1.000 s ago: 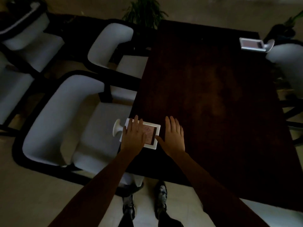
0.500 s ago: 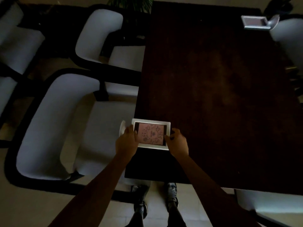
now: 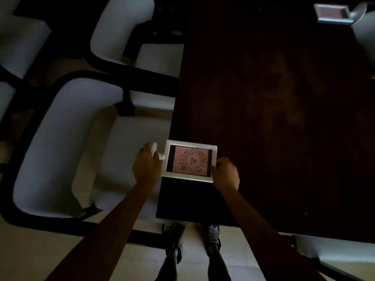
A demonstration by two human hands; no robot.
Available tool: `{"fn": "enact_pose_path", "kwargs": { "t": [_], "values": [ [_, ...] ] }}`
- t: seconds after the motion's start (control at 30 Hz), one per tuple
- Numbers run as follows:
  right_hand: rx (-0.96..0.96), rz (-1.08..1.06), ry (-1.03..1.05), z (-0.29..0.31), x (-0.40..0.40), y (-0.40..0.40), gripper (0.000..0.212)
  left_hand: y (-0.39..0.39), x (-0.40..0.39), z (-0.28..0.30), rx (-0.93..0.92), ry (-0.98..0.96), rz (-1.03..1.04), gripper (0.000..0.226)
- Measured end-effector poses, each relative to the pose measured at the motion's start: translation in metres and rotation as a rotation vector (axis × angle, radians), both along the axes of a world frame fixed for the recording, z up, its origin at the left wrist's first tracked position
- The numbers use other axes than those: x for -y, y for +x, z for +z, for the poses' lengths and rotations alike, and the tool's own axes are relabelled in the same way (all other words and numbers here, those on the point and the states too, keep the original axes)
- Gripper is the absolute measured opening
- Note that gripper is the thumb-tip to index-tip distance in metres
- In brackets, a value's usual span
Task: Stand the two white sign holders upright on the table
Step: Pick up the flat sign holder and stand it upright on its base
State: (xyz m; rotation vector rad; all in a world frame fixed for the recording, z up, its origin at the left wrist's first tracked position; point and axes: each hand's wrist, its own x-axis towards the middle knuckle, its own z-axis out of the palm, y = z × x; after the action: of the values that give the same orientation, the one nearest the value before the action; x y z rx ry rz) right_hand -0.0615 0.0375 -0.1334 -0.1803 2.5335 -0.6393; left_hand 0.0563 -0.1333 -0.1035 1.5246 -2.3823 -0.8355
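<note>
A white sign holder (image 3: 189, 161) with a pink printed card in its frame is held face up over the near left edge of the dark wooden table (image 3: 274, 110). My left hand (image 3: 146, 164) is wrapped around its round white base, which sticks out past the table edge. My right hand (image 3: 226, 173) pinches the frame's right side. A second white sign holder (image 3: 332, 14) lies flat at the table's far right corner, with its base pointing right.
Two white chairs with black frames (image 3: 67, 142) (image 3: 125, 31) stand along the table's left side. Another white chair (image 3: 365, 27) is at the far right, and one (image 3: 334, 252) at the near right. My feet are on the tiled floor below.
My hands went from resting flat on the holder to gripping it. My left hand slid from the frame to the base, and the frame now sits lifted and further in view.
</note>
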Motion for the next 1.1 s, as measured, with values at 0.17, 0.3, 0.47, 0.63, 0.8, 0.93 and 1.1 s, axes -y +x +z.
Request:
{"fn": "enact_pose_path", "kwargs": {
  "t": [0.17,0.3,0.47,0.63,0.8,0.93,1.1],
  "values": [
    [0.088,-0.088,-0.021,-0.001,0.003,-0.005,0.011,-0.003,0.007,-0.006,-0.025,-0.007,0.053,0.020],
    [0.164,-0.190,-0.178,0.013,0.007,-0.015,0.012,-0.004,0.015,0.000,-0.097,-0.096,0.089,0.019],
    [0.181,-0.245,-0.576,0.068,0.017,-0.032,0.010,-0.018,0.027,0.014,-0.200,-0.094,0.079,0.035],
    [0.111,-0.125,-0.845,0.129,0.017,-0.044,0.019,-0.037,-0.003,0.015,-0.430,0.167,-0.115,0.057],
    [0.076,-0.042,-0.879,0.148,0.016,-0.045,0.020,-0.053,-0.035,-0.002,-0.296,0.392,-0.220,0.042],
    [0.106,-0.020,-0.829,0.142,0.015,-0.041,0.019,-0.054,-0.051,-0.020,-0.146,0.437,-0.355,0.055],
    [0.091,-0.021,-0.809,0.135,0.017,-0.035,0.019,-0.055,-0.052,-0.027,-0.025,0.271,-0.533,0.053]
  ]
}}
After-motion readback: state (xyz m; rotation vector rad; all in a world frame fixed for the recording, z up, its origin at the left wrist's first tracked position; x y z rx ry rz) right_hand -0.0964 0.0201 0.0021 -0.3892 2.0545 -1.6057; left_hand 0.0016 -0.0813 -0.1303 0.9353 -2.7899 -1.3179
